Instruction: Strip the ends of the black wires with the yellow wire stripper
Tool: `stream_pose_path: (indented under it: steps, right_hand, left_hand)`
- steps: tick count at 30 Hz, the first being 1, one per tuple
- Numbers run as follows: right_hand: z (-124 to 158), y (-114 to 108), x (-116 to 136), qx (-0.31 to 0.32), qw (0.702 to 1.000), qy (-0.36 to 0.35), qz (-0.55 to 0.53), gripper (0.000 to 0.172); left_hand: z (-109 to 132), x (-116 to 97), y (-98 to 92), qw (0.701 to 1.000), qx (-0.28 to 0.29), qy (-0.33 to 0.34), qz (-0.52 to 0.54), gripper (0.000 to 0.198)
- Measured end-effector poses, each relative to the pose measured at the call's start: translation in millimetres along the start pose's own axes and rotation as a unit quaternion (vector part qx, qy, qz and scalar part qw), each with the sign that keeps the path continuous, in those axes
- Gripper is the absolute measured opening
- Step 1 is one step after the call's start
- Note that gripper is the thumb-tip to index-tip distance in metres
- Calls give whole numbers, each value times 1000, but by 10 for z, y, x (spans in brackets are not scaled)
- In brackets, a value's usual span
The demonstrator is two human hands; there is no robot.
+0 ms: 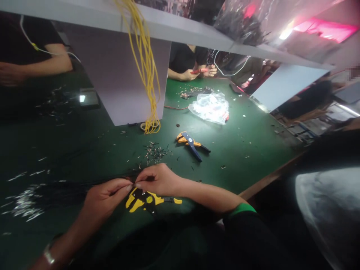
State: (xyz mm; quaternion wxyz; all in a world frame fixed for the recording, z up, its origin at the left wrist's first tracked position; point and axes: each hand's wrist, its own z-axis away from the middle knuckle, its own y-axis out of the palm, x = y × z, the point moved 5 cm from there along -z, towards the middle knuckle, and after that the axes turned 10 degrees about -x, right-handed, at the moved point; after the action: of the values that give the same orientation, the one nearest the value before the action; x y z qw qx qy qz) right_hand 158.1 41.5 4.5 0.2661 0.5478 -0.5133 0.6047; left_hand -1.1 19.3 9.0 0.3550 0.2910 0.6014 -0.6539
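Note:
My left hand and my right hand meet near the front of the green table, thumbs and forefingers pinched with fingertips almost touching. Whatever sits between them is too small and dark to make out. Directly below the fingertips lies a yellow and black wire stripper. Dark thin wires run from behind my left hand to a cluster of silvery ends at the left. Beyond my right hand is a heap of small dark and silvery clippings. A second wire stripper, orange and dark blue, rests farther back.
Yellow wires hang from the overhead shelf down to a tape roll by a white partition. Farther back lie a clear plastic bag and scattered wire pieces. Across the table, a co-worker's hands hold a red tool.

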Motion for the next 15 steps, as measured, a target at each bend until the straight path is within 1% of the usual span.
stream_pose_path:
  steps: [2,4,6,9,11,13,15]
  right_hand:
    - [-2,-1,-10,12,1000,3,0,7]
    - [2,20,-48,26,998,39,-37,6]
    - [13,63,-100,39,987,99,-120,5]
    - [27,124,-146,41,955,168,-240,8]
    - [27,140,-151,36,940,185,-283,9]
    - [23,138,-146,34,931,191,-310,10]
    - [19,128,-142,38,923,196,-329,16]
  left_hand:
    - [-9,33,-11,1000,-7,4,-4,33]
    - [-10,56,-14,1000,-7,4,-2,31]
    - [-12,67,-17,1000,-9,-2,11,30]
    - [-19,90,-13,999,-8,-23,37,29]
    - [-20,114,4,998,3,-33,49,29]
    - [-16,129,18,998,8,-27,57,29]
    - [-7,112,-4,999,-24,4,47,29]
